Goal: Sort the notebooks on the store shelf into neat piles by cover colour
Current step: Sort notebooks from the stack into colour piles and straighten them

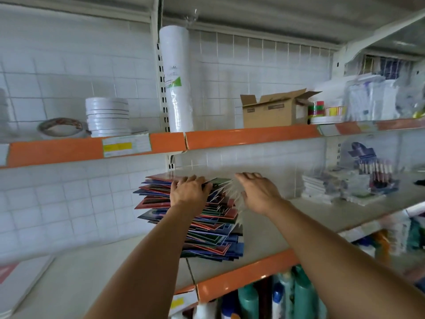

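I see the notebook pile [207,217] at the centre of the frame, a tall, ragged stack of red, blue and green covers standing on the grey shelf [299,217] with its orange front edge. My left hand [188,194] lies on the upper part of the pile, its fingers [197,180] curled over the top covers, gripping them. My right hand [257,192] hovers just right of the pile, fingers spread and relaxed, holding nothing. Upper right, on the shelf above, sits an open cardboard box [273,111].
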Demonstrator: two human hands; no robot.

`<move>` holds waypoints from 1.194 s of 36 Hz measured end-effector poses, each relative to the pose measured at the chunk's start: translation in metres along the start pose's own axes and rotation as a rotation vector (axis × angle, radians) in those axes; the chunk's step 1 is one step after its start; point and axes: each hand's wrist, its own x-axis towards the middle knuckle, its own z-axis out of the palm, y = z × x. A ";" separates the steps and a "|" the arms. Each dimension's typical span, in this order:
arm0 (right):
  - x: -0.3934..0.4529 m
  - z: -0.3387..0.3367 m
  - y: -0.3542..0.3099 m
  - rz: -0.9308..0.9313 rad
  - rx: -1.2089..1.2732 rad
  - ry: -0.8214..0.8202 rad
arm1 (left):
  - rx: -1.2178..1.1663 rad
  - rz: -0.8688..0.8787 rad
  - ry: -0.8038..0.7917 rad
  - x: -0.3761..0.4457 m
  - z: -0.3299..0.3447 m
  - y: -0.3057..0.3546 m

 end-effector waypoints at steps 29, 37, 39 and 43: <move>0.037 0.017 -0.007 -0.162 -0.058 0.120 | 0.296 -0.070 0.013 -0.013 -0.025 -0.005; 0.033 0.008 -0.014 -0.218 0.065 0.138 | 0.140 -0.036 -0.017 -0.015 -0.033 -0.015; 0.029 0.004 -0.015 -0.205 0.103 0.126 | 0.143 -0.043 0.000 -0.018 -0.033 -0.015; 0.024 0.002 -0.019 -0.253 0.123 0.026 | 0.204 -0.070 0.052 -0.023 -0.032 -0.011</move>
